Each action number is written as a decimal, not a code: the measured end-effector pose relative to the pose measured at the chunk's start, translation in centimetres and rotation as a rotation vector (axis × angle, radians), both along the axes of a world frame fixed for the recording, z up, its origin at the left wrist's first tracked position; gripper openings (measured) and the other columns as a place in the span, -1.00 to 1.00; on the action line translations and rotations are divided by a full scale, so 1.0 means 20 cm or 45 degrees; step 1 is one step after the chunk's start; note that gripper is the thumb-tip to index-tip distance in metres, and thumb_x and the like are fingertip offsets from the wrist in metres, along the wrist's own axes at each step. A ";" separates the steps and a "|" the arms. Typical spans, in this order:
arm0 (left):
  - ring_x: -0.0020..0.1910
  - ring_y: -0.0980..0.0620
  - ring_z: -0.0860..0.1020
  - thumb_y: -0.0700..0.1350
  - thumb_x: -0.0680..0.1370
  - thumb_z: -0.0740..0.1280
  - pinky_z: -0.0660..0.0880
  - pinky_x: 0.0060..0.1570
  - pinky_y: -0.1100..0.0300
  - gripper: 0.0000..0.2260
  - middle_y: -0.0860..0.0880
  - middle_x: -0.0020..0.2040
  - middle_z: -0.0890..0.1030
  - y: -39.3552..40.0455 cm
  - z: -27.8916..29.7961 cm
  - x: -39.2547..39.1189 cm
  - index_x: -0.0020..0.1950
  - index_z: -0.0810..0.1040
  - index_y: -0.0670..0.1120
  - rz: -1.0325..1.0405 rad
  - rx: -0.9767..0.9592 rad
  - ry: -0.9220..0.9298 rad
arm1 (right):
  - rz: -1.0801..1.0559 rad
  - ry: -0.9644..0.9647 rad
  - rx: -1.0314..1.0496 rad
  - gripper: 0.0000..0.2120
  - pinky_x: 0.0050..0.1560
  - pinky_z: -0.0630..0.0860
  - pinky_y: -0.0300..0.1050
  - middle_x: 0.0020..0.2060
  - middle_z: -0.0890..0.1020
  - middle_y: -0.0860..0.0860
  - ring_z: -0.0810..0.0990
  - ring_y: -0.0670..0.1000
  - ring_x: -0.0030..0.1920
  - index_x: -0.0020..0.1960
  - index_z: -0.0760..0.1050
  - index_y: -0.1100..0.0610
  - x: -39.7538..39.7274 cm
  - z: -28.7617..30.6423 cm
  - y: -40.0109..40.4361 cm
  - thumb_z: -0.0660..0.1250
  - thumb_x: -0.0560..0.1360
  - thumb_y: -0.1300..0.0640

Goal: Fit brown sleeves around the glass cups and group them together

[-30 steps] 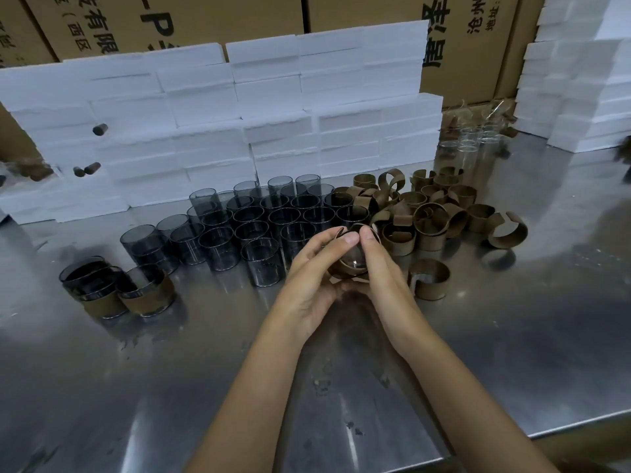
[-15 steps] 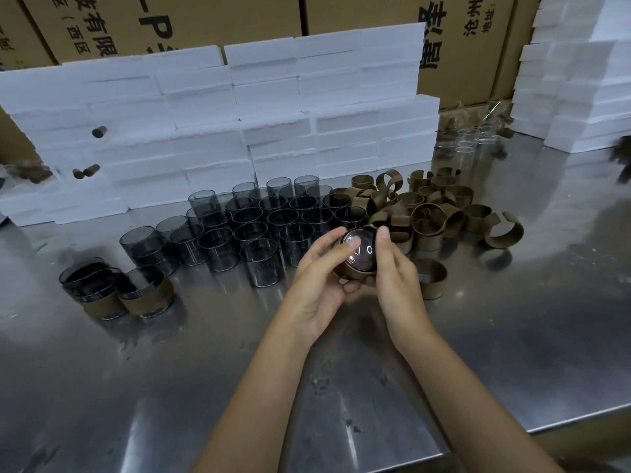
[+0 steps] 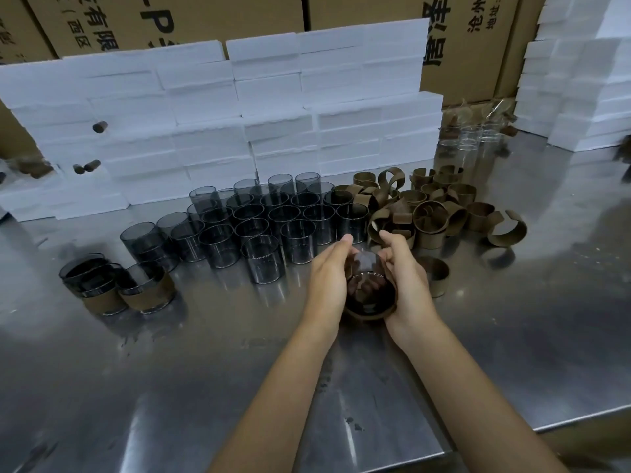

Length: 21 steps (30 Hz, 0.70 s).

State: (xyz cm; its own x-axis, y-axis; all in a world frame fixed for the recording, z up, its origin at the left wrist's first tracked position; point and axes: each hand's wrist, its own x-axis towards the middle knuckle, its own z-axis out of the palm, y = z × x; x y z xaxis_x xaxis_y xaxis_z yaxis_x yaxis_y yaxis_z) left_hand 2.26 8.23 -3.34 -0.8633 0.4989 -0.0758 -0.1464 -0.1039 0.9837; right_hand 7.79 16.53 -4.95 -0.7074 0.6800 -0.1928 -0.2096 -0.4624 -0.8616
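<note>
Two hands (image 3: 367, 278) holding one cup (image 3: 370, 295), three sleeved cups (image 3: 116, 285) left

Steel worktable (image 3: 512, 353), reflective; white foam blocks (image 3: 239, 124) stacked at 12 and 2 o'clock; printed cardboard cartons (image 3: 478, 46) behind them.

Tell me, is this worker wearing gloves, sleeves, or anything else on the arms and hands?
Nothing shows. The left hand and right hand are bare, with no gloves, rings or tape visible. Both forearms are uncovered from wrist to the bottom of the picture: no sleeve, cuff, watch or bracelet can be seen. Fingernails look short and unpainted.
</note>
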 end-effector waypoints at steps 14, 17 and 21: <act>-0.41 0.10 0.57 0.00 0.65 0.35 0.53 -0.33 0.31 -0.64 0.02 -0.41 0.59 0.01 -0.01 0.04 -0.35 0.54 -0.05 -0.039 0.109 -0.113 | -0.067 0.040 -0.074 -0.75 0.05 0.69 0.11 -0.11 0.67 0.23 0.72 0.19 -0.09 -0.01 0.61 0.23 0.00 0.03 -0.02 0.45 0.56 0.02; -0.43 0.13 0.56 0.01 0.64 0.36 0.52 -0.34 0.32 -0.64 0.04 -0.43 0.57 0.01 -0.01 0.03 -0.35 0.52 -0.05 -0.048 0.109 -0.108 | -0.069 0.041 -0.075 -0.78 0.07 0.66 0.09 -0.07 0.59 0.22 0.65 0.20 -0.07 0.08 0.55 0.14 0.00 0.04 -0.02 0.45 0.56 0.02; -0.38 0.10 0.55 0.07 0.65 0.34 0.52 -0.26 0.27 -0.61 0.03 -0.40 0.56 0.00 -0.02 0.02 -0.35 0.52 -0.03 -0.054 0.072 0.004 | -0.109 0.006 -0.052 -0.72 -0.08 0.62 0.02 -0.21 0.52 0.17 0.58 0.14 -0.19 -0.22 0.51 0.12 -0.01 0.04 -0.02 0.47 0.54 -0.03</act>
